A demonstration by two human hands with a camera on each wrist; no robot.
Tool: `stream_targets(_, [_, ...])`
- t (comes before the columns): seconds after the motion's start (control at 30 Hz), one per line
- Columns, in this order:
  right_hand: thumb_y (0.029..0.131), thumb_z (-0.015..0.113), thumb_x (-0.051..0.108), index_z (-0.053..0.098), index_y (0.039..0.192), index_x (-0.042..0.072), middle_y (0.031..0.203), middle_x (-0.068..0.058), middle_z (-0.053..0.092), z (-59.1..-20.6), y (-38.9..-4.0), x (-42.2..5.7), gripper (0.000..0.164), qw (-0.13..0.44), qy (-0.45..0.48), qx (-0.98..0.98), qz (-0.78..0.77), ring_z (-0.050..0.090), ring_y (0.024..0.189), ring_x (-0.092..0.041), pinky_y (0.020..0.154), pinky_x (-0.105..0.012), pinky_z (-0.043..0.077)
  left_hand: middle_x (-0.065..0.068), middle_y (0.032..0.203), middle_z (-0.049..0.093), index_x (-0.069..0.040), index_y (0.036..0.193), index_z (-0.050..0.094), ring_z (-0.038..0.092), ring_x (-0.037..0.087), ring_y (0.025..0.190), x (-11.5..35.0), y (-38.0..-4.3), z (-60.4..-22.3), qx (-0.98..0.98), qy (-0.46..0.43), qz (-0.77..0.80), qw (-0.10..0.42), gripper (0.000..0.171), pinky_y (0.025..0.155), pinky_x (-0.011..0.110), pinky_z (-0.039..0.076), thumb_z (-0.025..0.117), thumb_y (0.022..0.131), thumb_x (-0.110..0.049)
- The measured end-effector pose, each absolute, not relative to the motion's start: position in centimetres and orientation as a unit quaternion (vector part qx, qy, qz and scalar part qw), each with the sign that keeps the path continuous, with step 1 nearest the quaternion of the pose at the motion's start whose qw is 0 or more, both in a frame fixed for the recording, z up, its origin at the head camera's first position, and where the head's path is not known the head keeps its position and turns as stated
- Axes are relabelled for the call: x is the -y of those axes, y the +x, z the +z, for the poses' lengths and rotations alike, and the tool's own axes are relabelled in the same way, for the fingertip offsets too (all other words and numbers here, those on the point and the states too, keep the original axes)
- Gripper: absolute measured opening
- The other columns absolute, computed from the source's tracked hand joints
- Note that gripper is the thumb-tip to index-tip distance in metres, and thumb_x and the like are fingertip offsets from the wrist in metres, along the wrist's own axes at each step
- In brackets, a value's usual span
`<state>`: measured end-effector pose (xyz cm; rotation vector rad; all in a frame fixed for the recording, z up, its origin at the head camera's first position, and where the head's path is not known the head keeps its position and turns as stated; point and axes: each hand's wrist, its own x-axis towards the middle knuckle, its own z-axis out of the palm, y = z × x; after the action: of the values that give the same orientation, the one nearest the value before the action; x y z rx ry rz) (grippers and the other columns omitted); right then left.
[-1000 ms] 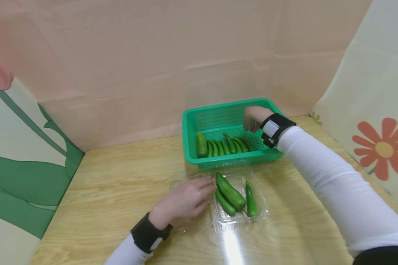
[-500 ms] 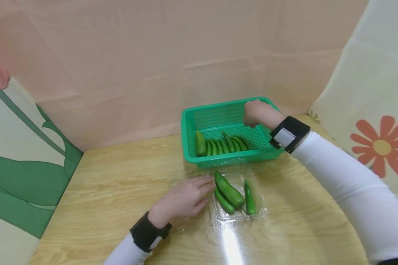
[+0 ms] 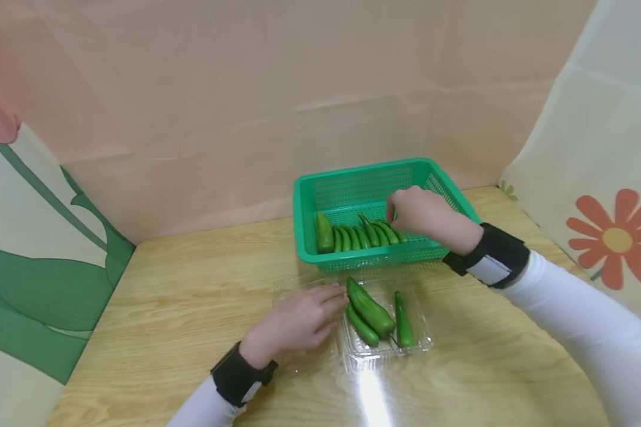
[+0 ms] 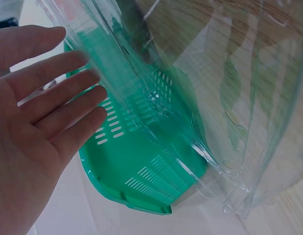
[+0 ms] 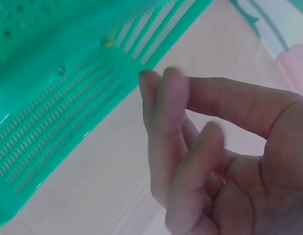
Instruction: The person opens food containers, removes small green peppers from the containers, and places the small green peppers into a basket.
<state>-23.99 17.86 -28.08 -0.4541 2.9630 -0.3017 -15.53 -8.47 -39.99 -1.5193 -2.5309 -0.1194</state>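
The left hand (image 3: pixel 301 323) lies at the left side of a clear plastic clamshell box (image 3: pixel 387 290), its fingertips at the side of the tray; the left wrist view shows those fingers (image 4: pixel 68 95) nearly straight. In the tray are a broad green pepper (image 3: pixel 371 309), a slimmer pepper (image 3: pixel 360 327) partly under it and another pepper (image 3: pixel 403 323) at the right. Over the front right of a green basket (image 3: pixel 342 193) reaches the right hand (image 3: pixel 427 216), fingers curled; no object shows between thumb and fingertips in the right wrist view. Beside it, several slim green peppers (image 3: pixel 364 237) line the basket.
A larger green pepper (image 3: pixel 324 233) lies at the row's left end. The wooden table (image 3: pixel 203 279) meets a pinkish backdrop (image 3: pixel 213 118). A flower-printed sheet (image 3: pixel 616 240) stands to the right.
The right hand has moved from the basket's back right forward and down toward the right end of the pepper row. The left hand and the peppers in the box stay as they were.
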Motion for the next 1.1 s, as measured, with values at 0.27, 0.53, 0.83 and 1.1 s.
stream_targets(0.27, [0.081, 0.06, 0.005, 0.071, 0.09, 0.01, 0.089, -0.005, 0.069, -29.9, -21.0, -17.9, 0.015, 0.027, -0.193, -0.975, -0.103, 0.06, 0.067, -0.015, 0.049, -0.026, 0.049, 0.014, 0.135, 0.055, -0.004, 0.126, 0.058, 0.05, 0.024, 0.127, 8.5, -15.5, -40.0, 0.852, -0.513, -0.04, 0.094, 0.043, 0.112, 0.034, 0.039, 0.063, 0.088, -0.023])
stream_targets(0.53, [0.079, 0.056, -0.002, 0.059, 0.065, 0.015, 0.062, 0.004, 0.053, -32.0, -18.4, -17.1, 0.022, 0.029, -0.217, -0.971, -0.097, 0.039, 0.053, -0.008, 0.043, -0.018, 0.033, 0.013, 0.134, 0.056, -0.004, 0.126, 0.058, 0.052, 0.024, 0.126, 8.5, -15.6, -40.2, 0.847, -0.519, -0.04, 0.111, 0.044, 0.11, 0.034, 0.04, 0.065, 0.087, -0.023])
stream_targets(0.83, [0.075, 0.056, -0.004, 0.053, 0.054, 0.017, 0.053, 0.005, 0.053, -34.2, -17.7, -16.9, 0.029, 0.055, -0.217, -0.971, -0.081, 0.048, 0.046, -0.01, 0.037, -0.019, 0.032, 0.013, 0.134, 0.056, -0.004, 0.126, 0.059, 0.052, 0.024, 0.126, 8.4, -15.7, -40.3, 0.848, -0.517, -0.037, 0.114, 0.043, 0.109, 0.036, 0.042, 0.064, 0.087, -0.023])
stream_targets(1.1, [0.071, 0.061, -0.002, 0.055, 0.063, 0.013, 0.064, -0.002, 0.056, -36.7, -17.5, -16.3, 0.019, 0.053, -0.217, -0.975, -0.012, 0.052, 0.055, -0.018, 0.039, -0.032, 0.044, 0.014, 0.133, 0.056, -0.004, 0.125, 0.059, 0.052, 0.024, 0.126, 8.4, -15.6, -40.1, 0.846, -0.52, -0.037, 0.112, 0.042, 0.109, 0.035, 0.042, 0.063, 0.088, -0.023])
